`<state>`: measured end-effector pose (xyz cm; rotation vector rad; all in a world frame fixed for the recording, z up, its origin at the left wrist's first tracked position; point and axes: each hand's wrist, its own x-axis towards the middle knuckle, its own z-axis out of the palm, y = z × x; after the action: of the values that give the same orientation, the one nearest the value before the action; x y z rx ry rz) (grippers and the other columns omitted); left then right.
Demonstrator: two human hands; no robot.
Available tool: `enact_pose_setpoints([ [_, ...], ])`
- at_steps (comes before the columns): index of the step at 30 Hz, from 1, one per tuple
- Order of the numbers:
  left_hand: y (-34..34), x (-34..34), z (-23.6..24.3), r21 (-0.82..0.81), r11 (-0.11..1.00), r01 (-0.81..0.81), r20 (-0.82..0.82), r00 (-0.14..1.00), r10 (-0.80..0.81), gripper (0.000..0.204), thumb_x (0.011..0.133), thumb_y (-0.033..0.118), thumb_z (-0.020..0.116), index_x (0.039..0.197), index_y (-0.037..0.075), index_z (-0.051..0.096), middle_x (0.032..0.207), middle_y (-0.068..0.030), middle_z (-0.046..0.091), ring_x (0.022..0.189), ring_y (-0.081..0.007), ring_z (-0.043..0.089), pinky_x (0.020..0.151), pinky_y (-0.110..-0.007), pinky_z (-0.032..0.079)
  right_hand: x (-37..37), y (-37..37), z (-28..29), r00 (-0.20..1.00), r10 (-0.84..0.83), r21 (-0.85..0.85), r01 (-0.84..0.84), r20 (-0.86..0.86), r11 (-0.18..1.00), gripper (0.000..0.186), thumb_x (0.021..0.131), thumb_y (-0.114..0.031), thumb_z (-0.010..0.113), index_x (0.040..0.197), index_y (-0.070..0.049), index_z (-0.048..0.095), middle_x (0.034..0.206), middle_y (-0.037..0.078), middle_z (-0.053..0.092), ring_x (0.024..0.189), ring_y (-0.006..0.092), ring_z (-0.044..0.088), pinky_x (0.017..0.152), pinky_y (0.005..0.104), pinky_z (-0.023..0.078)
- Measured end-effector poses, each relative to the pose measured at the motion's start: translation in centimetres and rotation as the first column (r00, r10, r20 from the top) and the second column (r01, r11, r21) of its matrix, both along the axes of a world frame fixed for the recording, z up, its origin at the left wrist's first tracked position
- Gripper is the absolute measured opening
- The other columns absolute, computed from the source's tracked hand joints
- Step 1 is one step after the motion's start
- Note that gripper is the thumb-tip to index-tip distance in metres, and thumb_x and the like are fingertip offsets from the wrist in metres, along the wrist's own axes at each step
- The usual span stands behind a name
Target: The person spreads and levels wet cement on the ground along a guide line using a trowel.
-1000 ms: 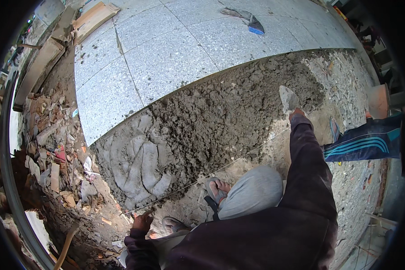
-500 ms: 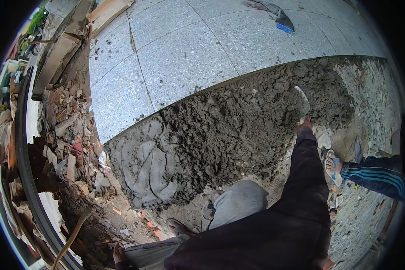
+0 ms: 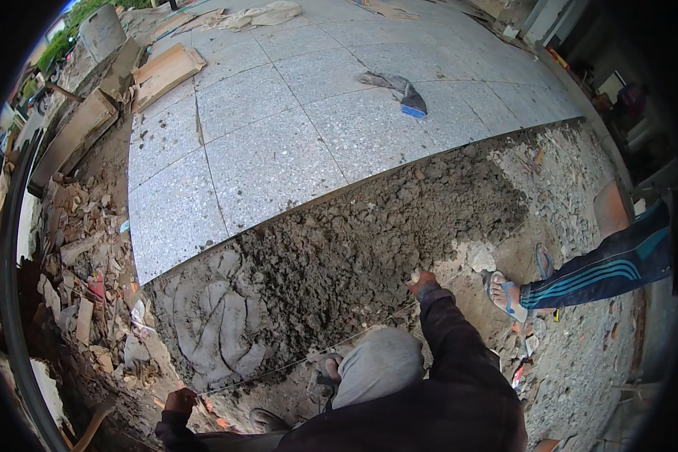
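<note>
My right hand (image 3: 423, 283) is closed round the pale handle of a trowel (image 3: 415, 276) at the near edge of a bed of grey mortar (image 3: 339, 233); the blade cannot be made out against it. My left hand (image 3: 179, 401) has its fingers curled at the left end of a thin string (image 3: 301, 359) and seems to pinch it. That string runs along the near side of the mortar. Loose and crumbly in the middle and right, the mortar has a smooth wet patch (image 3: 215, 316) with curved grooves at its left end.
Speckled grey floor tiles (image 3: 271, 151) border the mortar's far side, with a dark cloth (image 3: 407, 94) on them. Rubble (image 3: 90, 301) lies left, beside a dark rail (image 3: 11, 301). Another person's sandalled foot (image 3: 505, 294) stands right. My grey-clad knee (image 3: 380, 365) is close to the string.
My right hand has come nearer and left over the mortar, and the trowel blade no longer shows. My left hand has moved from beside my leg to the string's end. The view has shifted.
</note>
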<state>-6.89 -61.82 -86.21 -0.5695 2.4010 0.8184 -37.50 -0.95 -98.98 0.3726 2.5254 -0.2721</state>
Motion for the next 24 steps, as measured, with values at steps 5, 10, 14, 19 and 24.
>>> enact_pose_setpoints([
  [5,0.3,-1.3,-1.4,-0.132,0.976,0.176,-0.046,0.982,-0.183,0.016,0.068,0.021,0.052,0.071,0.007,0.059,0.062,-0.0126,0.057,0.059,-0.0286,0.056,0.056,-0.035,0.045,-0.1,-8.6,6.0,0.972,0.053,-0.461,0.059,0.228,0.885,0.061,0.073,-0.017,0.058,0.124,-0.003,0.027,0.073,0.012,0.056,0.044,0.0173,0.050,0.038,0.0327,0.040],
  [10,-2.5,1.0,0.9,-0.076,0.997,-0.031,-0.142,0.990,0.020,0.014,0.070,0.016,0.054,0.080,0.007,0.058,0.066,-0.0112,0.058,0.061,-0.0233,0.056,0.056,-0.032,0.044,-3.6,-13.3,9.0,0.920,0.300,-0.583,-0.104,0.251,0.806,0.065,0.074,-0.019,0.057,0.125,0.000,0.021,0.065,0.010,0.052,0.042,0.0165,0.048,0.038,0.0334,0.041],
  [14,-2.9,3.1,2.2,0.003,0.995,-0.103,-0.183,0.978,0.102,0.019,0.072,0.013,0.054,0.089,0.006,0.056,0.067,-0.0104,0.058,0.059,-0.0187,0.055,0.055,-0.029,0.043,-3.6,-20.6,14.0,0.866,0.436,-0.626,-0.202,0.245,0.753,0.050,0.074,-0.018,0.057,0.115,0.000,0.037,0.060,0.007,0.050,0.041,0.0149,0.047,0.036,0.0306,0.040],
  [19,-3.2,3.3,3.0,0.211,0.950,-0.232,-0.158,0.951,0.268,0.021,0.075,0.010,0.051,0.095,0.006,0.054,0.067,-0.0082,0.057,0.059,-0.0149,0.053,0.056,-0.027,0.043,-1.9,-27.2,17.4,0.868,0.463,-0.724,-0.202,0.179,0.660,0.015,0.074,-0.015,0.051,0.082,-0.004,0.046,0.058,0.003,0.048,0.041,0.0122,0.046,0.035,0.0269,0.038],
  [24,-3.5,2.4,2.4,0.085,0.980,-0.182,-0.144,0.971,0.193,0.025,0.074,0.016,0.052,0.098,0.008,0.054,0.073,-0.0110,0.058,0.066,-0.0188,0.056,0.060,-0.029,0.043,-0.4,-29.9,16.3,0.906,0.424,-0.686,-0.302,0.011,0.662,0.019,0.072,-0.013,0.050,0.086,-0.002,0.045,0.060,0.005,0.049,0.042,0.0124,0.046,0.037,0.0283,0.038],
])
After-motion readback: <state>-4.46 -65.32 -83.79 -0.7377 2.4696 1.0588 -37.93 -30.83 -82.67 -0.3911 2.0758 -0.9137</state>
